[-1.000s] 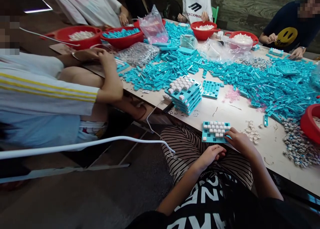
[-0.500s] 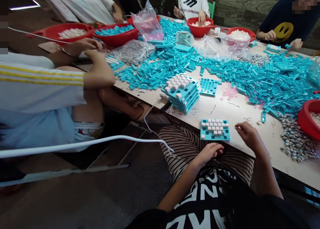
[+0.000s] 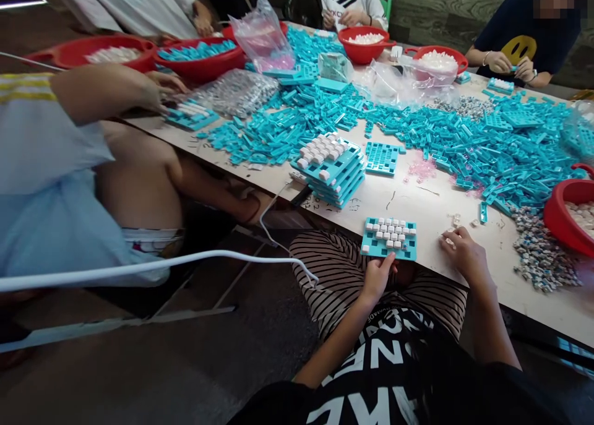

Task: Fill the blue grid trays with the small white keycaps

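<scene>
Stack of turquoise boards [image 3: 342, 188]: near edge of desk [image 3: 417, 208]. Left hand [image 3: 377, 280]: pinching near rim of key-studded board [image 3: 379, 250] at desk's edge; best kept firm, level, clear of open holes. Right hand [image 3: 465, 255]: curled beside loose clear pieces [image 3: 456, 219]; cannot tell from here whether gripping one.

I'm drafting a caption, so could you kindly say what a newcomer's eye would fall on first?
Probably the blue pieces strewn across the table, with red bowls around them. Then the blue stack by the near edge, left of the white-capped board the left hand touches.
</scene>
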The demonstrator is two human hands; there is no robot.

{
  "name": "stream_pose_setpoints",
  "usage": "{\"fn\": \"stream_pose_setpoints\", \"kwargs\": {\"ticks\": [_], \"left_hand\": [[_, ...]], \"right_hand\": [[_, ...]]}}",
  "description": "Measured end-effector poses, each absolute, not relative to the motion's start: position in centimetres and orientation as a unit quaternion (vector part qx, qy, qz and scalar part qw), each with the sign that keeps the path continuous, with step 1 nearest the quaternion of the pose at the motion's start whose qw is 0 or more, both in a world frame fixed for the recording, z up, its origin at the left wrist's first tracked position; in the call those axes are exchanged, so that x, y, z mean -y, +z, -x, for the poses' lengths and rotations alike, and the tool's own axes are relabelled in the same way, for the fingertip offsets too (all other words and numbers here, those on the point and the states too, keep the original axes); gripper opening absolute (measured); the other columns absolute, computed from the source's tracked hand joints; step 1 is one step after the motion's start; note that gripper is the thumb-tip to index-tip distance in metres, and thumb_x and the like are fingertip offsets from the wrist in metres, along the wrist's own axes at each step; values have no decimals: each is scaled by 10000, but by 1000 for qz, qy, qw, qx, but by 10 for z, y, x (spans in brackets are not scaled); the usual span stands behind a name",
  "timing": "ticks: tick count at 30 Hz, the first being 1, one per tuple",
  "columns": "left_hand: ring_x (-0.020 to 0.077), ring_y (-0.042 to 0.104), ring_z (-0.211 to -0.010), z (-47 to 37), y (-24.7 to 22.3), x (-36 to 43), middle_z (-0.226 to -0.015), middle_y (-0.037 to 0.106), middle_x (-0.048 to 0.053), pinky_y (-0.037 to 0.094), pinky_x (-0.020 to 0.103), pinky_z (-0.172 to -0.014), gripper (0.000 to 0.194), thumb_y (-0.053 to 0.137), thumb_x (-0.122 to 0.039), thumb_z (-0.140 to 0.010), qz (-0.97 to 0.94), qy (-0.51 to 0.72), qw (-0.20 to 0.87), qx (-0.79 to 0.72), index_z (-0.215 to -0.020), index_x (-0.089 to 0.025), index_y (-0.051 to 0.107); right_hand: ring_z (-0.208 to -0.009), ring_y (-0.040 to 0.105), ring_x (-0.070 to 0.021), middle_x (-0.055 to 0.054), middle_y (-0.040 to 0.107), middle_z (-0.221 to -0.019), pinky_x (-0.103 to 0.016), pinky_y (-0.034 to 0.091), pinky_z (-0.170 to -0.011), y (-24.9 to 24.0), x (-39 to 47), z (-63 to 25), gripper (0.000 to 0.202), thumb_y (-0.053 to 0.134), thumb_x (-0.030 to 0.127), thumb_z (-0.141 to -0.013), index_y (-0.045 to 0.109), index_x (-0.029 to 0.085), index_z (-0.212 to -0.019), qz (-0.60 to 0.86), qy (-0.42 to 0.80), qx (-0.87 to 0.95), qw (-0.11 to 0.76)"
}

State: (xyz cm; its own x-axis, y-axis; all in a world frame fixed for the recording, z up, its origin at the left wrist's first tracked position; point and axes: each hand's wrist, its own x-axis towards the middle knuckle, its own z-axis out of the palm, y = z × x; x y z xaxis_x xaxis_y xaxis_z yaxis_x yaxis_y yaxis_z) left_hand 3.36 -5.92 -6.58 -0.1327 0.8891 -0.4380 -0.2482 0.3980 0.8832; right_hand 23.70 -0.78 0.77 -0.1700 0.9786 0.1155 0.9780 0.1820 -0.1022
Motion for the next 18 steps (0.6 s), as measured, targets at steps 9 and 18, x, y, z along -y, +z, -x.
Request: {"fn": "stream_pose_setpoints", "kwargs": {"ticks": [9, 18], "left_hand": [[59, 406, -428, -28, -75, 61, -513, 540, 30, 223, 200, -411, 607, 467, -718, -658, -204, 456, 694, -519, -545, -131, 572], [50, 328, -330, -38, -68, 55, -465, 533, 50, 83, 217, -368, 757, 307, -792, -666, -201, 395, 789, -425, -592, -106, 621]], "right_hand": [[-615, 565, -124, -39, 585, -929, -241, 357, -504, 0, 16, -210, 372, 351, 414, -922, 563, 306, -1207, 573, 40, 818, 41], [-683, 597, -141, -44, 598, -961, -237, 391, -521, -9, 19, -209, 314, 429, 427, -890, 632, 250, -1053, 602, 34, 791, 101]]}}
